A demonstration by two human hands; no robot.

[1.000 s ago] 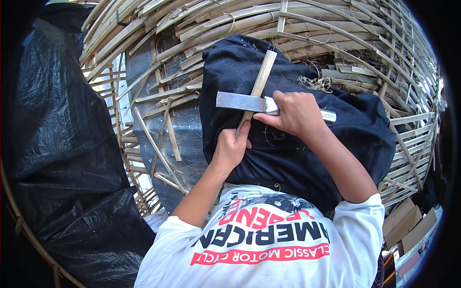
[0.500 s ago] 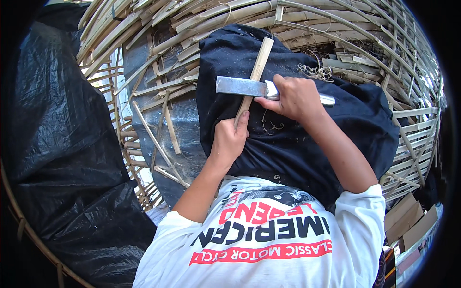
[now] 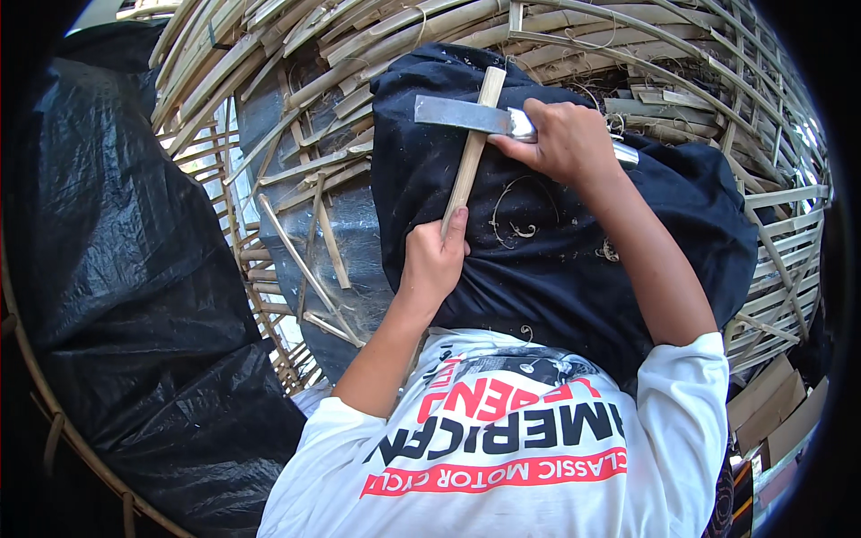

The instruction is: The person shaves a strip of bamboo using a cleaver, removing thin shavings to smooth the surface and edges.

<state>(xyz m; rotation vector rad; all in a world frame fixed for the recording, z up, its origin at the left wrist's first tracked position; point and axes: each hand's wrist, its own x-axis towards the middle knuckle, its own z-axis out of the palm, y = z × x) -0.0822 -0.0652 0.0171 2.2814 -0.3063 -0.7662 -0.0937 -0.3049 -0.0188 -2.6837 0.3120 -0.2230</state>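
Observation:
My left hand point(image 3: 434, 260) is closed round the near end of a pale bamboo strip point(image 3: 467, 168), which slants up and away over my lap. A wide, straight-bladed knife point(image 3: 457, 113) lies across the strip near its far end, its blade pointing left. My right hand point(image 3: 569, 139) grips the knife's silvery handle, thumb stretched along toward the strip. Dark cloth point(image 3: 574, 242) covers my legs beneath both hands. Thin curled shavings point(image 3: 520, 231) rest on the cloth between my forearms.
Split bamboo pieces point(image 3: 305, 54) are heaped along the far side, with loose sticks point(image 3: 309, 255) at the left. A black plastic sheet point(image 3: 134, 269) hangs at far left. Bamboo slats point(image 3: 785, 260) form a lattice on the right, above some cardboard point(image 3: 767, 403).
The knife has moved away from me along the strip, toward its far end, with my right hand. More curled shavings show on the cloth. My left hand keeps its hold.

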